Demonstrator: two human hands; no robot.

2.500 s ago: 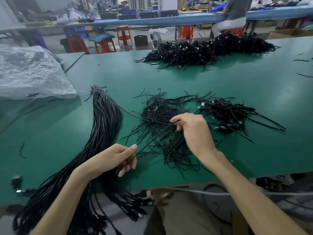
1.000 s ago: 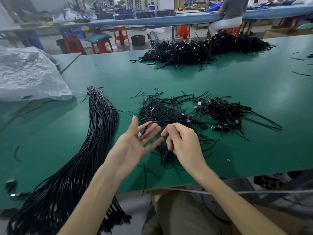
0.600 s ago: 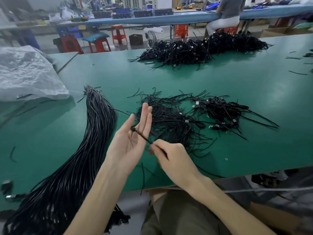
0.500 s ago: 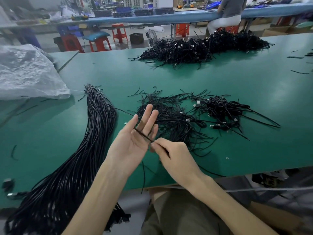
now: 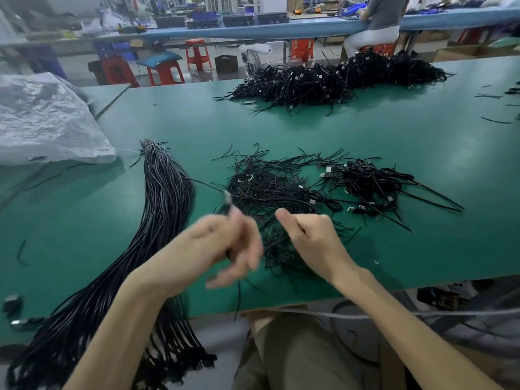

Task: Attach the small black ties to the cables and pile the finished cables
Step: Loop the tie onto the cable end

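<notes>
Cables are lying in one long bundle [image 5: 166, 209] down the left of the green table [image 5: 84, 220], just left of the blurred left hand [image 5: 225, 246], which is curling round a single cable [image 5: 226, 198] poking up above it. One loose pile of ties [image 5: 264, 187] is sitting just beyond the two hands, the right hand [image 5: 312, 237] hovering at its near edge, fingers curled, thumb raised; whether it is pinching anything I cannot tell. Two finished heaps are lying farther right: a small heap [image 5: 368, 187] at centre right and a large heap [image 5: 337, 80] at upper right.

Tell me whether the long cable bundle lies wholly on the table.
No, partly off: the cable bundle spreads along the green table, and its near end hangs over the front edge.
</notes>
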